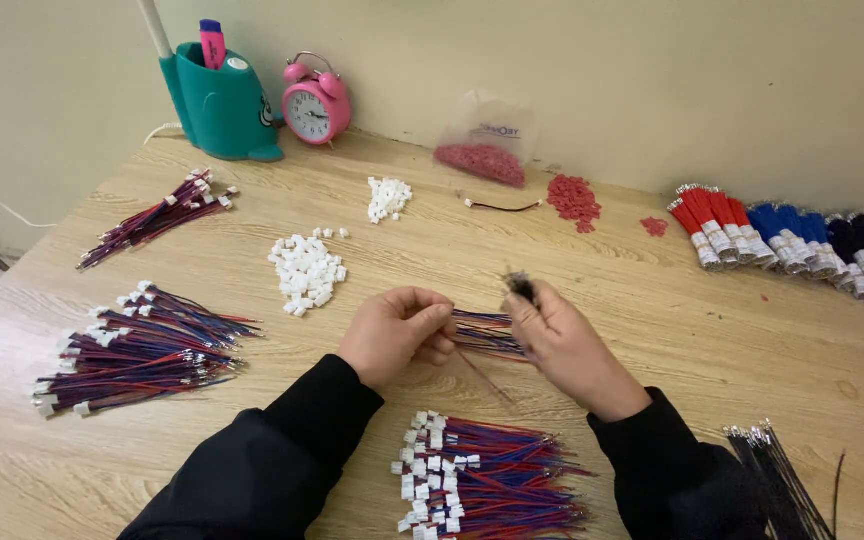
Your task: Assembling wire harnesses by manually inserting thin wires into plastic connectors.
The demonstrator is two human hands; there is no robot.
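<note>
Both hands are closed on one small bundle of red and blue wires above the bench, just beyond the near wire pile: left hand should probably pinch steady while right hand evens the tips.

wire ends: we lose them inside the left hand
black wires: cut off at our bottom edge

Your wire bundle is red, blue and black; the bench is pale wood-grain, connectors white, clock pink.
</note>
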